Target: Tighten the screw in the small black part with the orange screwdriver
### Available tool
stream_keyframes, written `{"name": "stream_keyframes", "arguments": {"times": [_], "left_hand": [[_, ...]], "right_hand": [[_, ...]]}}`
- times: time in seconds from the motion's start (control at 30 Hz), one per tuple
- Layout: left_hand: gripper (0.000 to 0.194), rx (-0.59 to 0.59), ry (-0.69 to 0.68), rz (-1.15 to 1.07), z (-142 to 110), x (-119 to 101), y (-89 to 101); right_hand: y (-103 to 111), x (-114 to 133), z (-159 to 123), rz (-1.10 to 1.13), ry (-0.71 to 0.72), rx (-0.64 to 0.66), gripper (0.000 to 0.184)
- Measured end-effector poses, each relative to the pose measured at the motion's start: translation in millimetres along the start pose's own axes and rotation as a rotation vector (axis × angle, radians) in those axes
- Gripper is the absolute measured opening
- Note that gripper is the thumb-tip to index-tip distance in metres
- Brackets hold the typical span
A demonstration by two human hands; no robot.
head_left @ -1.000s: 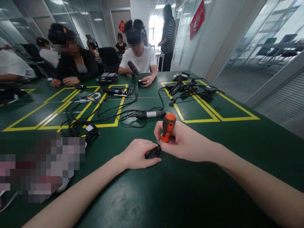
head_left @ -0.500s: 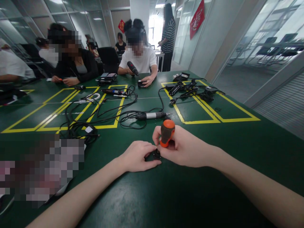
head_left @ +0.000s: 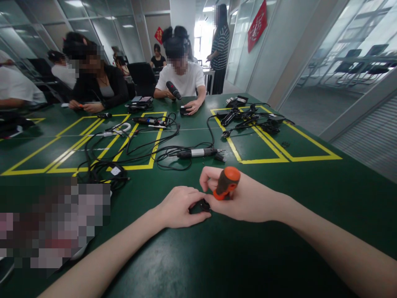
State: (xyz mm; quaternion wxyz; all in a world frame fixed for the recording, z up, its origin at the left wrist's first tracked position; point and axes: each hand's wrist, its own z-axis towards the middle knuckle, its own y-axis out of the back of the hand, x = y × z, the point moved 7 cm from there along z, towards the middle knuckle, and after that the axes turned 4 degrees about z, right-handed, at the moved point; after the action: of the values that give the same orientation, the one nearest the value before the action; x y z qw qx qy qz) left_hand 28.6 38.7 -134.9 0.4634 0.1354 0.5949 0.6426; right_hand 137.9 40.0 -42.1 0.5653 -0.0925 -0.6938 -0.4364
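Observation:
On the green table (head_left: 173, 256), my left hand (head_left: 181, 207) pinches a small black part (head_left: 204, 205) between thumb and fingers. What kind of part it is I cannot make out. My right hand (head_left: 242, 194) is closed around a screwdriver with an orange and dark grey handle (head_left: 227, 183), which tilts with its top to the right. The fingers hide the screwdriver's shaft and tip, which end close to the black part. A small dark piece (head_left: 220, 157) lies beyond my right hand, beside a grey and black pen-shaped electric tool (head_left: 198, 152).
Black cables (head_left: 111, 169) coil at the left, and adapters with cords (head_left: 248, 116) lie at the far right. Yellow tape (head_left: 263, 160) marks boxes on the table. Across it, a person in white (head_left: 182, 78) holds a power driver (head_left: 173, 90). A blurred-out item (head_left: 71, 223) lies at left.
The screwdriver handle has tipped over to the right and slightly lower, along with my right hand. The small dark piece beyond it now shows. My left hand keeps its hold on the black part.

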Motion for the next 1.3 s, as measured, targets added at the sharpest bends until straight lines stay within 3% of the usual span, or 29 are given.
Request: {"name": "stream_keyframes", "arguments": {"times": [0.43,0.63,0.93,1.17,1.3], "left_hand": [[0.022,-0.007,-0.006,-0.02,0.4,-1.4,2.8],[0.024,-0.009,0.004,-0.001,-0.1,0.6,2.0],[0.024,-0.01,-0.006,-0.029,-0.4,-0.3,4.1],[0.028,-0.006,0.013,0.011,-1.0,2.2,1.8],[0.028,0.0,0.01,-0.004,-1.3,2.0,2.1]], "right_hand": [[3.4,0.0,-1.4,-0.076,0.003,0.035,0.024],[5.7,0.2,0.5,-0.11,0.0,-0.02,0.015],[5.3,4.5,0.1,-0.072,-0.013,0.0,0.022],[5.4,-2.7,2.3,-0.124,-0.064,-0.015,0.008],[7.5,-2.8,1.9,-0.087,-0.078,-0.033,0.014]]}}
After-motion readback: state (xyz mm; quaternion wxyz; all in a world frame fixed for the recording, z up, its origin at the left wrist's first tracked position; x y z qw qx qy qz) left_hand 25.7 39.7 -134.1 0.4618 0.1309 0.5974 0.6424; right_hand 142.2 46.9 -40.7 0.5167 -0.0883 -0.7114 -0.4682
